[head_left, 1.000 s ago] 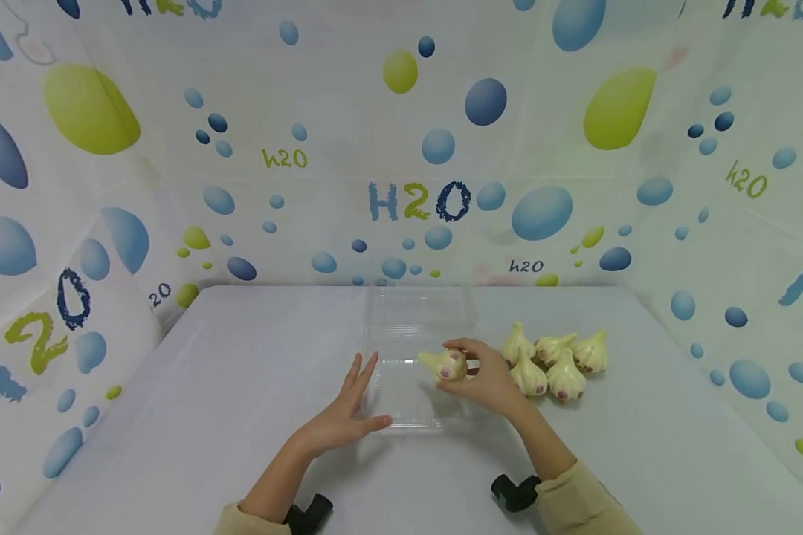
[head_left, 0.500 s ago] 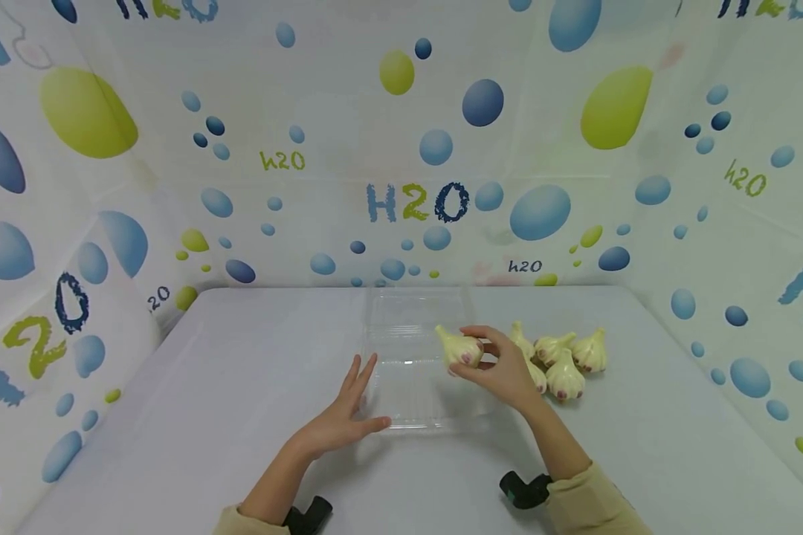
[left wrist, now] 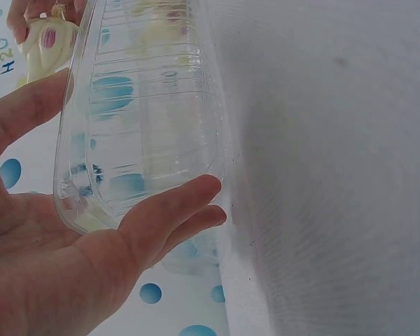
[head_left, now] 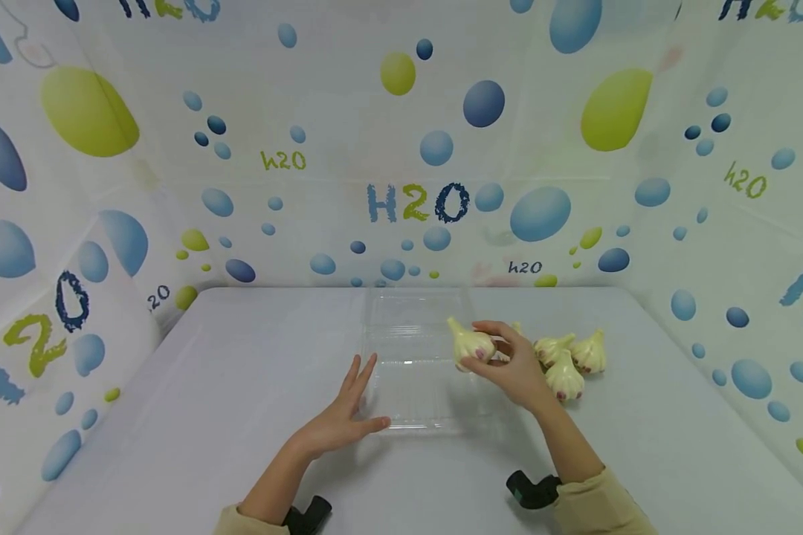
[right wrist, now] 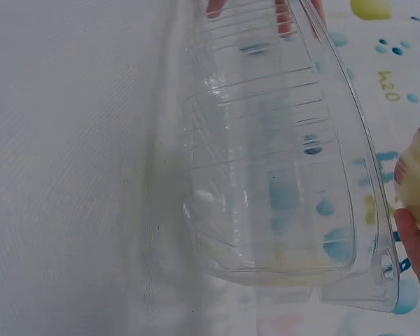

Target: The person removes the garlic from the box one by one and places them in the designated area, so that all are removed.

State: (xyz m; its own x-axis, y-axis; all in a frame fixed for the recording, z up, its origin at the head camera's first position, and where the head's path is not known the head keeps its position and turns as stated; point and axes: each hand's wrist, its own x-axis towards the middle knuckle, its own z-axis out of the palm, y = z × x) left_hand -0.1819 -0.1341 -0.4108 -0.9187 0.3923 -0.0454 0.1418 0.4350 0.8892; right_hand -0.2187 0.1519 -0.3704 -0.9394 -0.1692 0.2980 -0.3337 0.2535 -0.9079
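Note:
My right hand [head_left: 518, 371] pinches a pale garlic bulb [head_left: 471, 347] between thumb and fingers, its stem pointing up and left. The bulb is held above the right side of a clear plastic clamshell container [head_left: 401, 426], which lies with its lid [head_left: 418, 308] folded back. My left hand [head_left: 337, 423] rests against the container's left side with fingers straight and thumb at the near corner. In the left wrist view, the straight fingers [left wrist: 175, 203] lie along the container wall. At the right wrist view's edge, fingertips touch the purple-marked bulb [right wrist: 416, 182].
Several more garlic bulbs [head_left: 565, 379] sit grouped to the right of the container, some partly hidden behind my right hand. A white table [head_left: 241, 357] lies beneath. Behind it hangs a curtain [head_left: 348, 111] printed with drops and letters.
My right hand has moved right and a little away with the garlic bulb, from over the container's middle toward its right edge. My left hand stays in place.

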